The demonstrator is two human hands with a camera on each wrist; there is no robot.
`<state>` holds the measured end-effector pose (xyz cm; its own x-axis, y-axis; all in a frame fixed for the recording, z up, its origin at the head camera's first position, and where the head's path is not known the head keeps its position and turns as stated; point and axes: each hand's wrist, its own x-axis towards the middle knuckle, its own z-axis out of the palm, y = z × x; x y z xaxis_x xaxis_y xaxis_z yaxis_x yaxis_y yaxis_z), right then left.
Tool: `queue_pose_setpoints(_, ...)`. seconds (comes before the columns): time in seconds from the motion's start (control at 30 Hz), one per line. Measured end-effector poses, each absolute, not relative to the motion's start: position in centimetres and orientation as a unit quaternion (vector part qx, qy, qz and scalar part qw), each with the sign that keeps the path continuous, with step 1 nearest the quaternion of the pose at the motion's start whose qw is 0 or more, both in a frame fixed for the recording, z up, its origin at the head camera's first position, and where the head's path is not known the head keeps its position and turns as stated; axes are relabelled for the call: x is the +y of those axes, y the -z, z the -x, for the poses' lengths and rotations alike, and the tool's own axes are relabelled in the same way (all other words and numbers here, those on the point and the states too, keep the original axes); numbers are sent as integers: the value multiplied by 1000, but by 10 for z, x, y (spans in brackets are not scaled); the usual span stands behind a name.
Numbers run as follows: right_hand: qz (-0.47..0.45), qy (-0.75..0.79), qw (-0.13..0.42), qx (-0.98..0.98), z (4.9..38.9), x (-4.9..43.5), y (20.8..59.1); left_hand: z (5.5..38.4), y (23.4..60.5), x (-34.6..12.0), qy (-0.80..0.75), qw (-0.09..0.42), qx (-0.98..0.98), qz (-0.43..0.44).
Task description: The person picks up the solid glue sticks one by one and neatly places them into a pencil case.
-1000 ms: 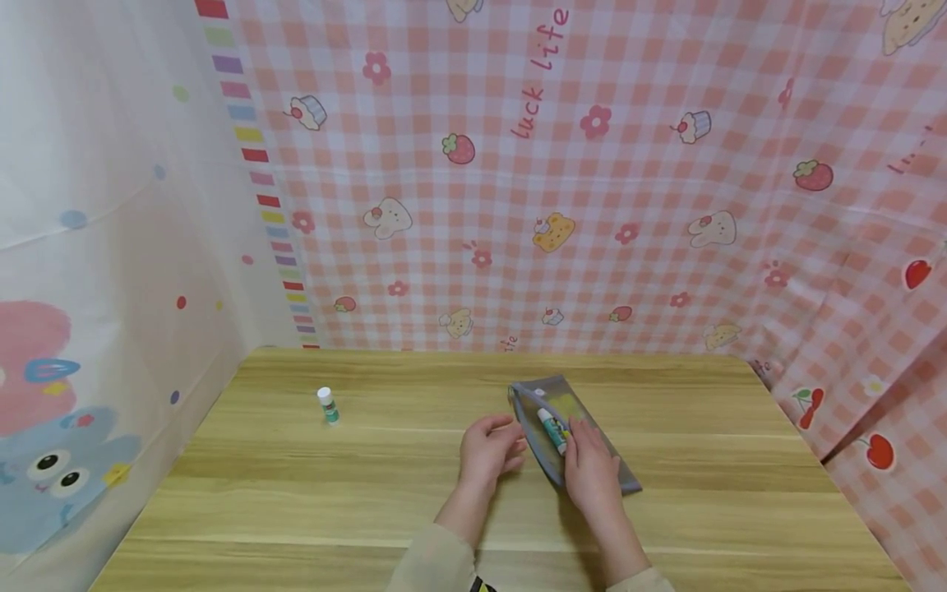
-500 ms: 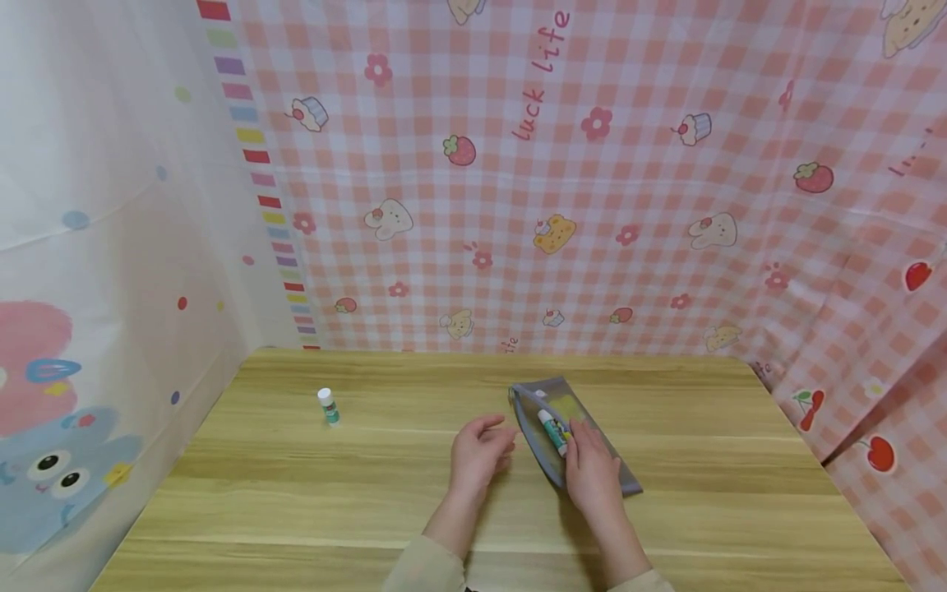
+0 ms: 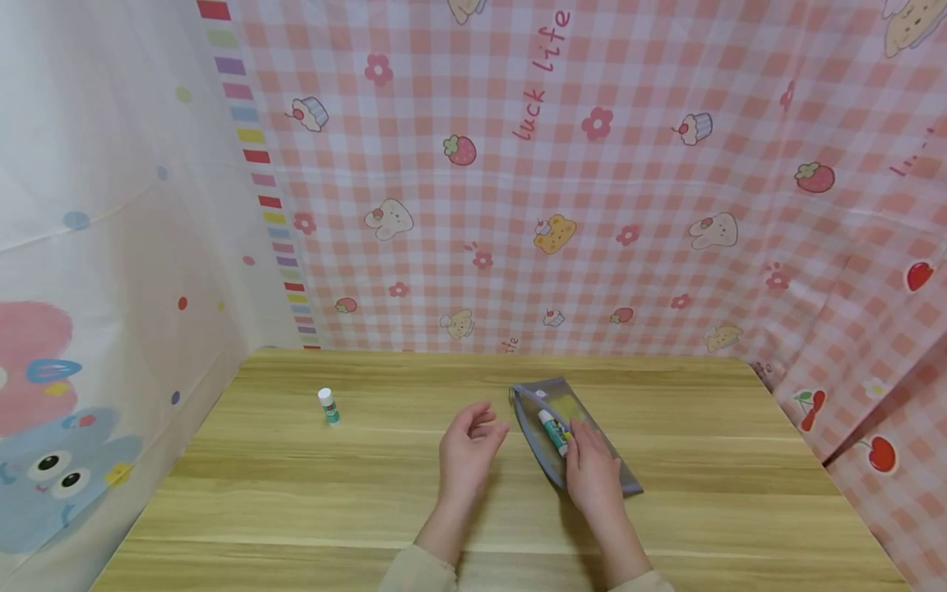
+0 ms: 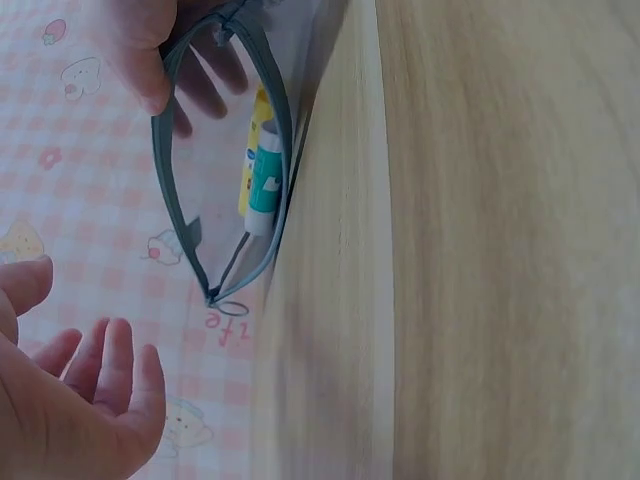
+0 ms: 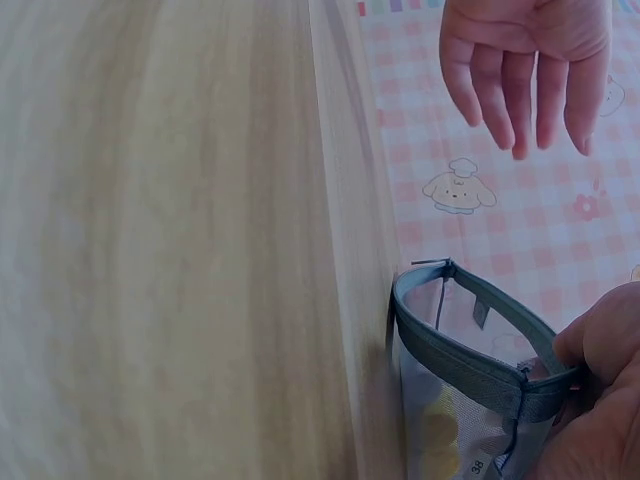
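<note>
My right hand (image 3: 594,470) pinches the zippered rim of a grey see-through mesh pouch (image 5: 465,362) near one end. The pouch's mouth gapes wide. Inside lies a glue stick (image 4: 265,185) with a white cap and green label, and a yellow item (image 4: 247,180) is partly hidden behind it. To the left of the pouch, my left hand (image 3: 466,454) is raised over the table with loosely bent fingers, apart from the pouch and holding nothing. Another white-and-green glue stick (image 3: 329,407) stands upright on the table's left side.
The wood-grain table (image 3: 259,510) stretches under both hands. Behind it hangs a pink checked cloth (image 3: 429,271) with printed cartoons, and a white printed cloth (image 3: 133,271) closes off the left side.
My left hand has drawn away from the pouch toward the left. The right hand and the pouch keep nearly the same place, and the standing glue stick has not moved.
</note>
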<state>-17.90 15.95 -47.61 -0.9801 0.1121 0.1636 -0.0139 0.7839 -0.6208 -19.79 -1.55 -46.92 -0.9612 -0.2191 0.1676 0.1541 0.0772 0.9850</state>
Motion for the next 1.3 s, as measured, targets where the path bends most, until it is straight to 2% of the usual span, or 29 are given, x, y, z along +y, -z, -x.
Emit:
queue_pose_setpoints(0.5,28,-325,93,-941,179,160,477,194,464,-32,434,288,-850,78)
queue_pose_setpoints(0.83,27,-328,96,-939,179,161,477,201,462,-57,328,322,-882,101)
queue_pose_setpoints(1.07,28,-331,96,-939,180,161,476,212,460,-82,304,348,-883,85)
queue_pose_setpoints(1.3,27,-329,93,-939,180,160,476,218,460,-105,296,350,-887,62)
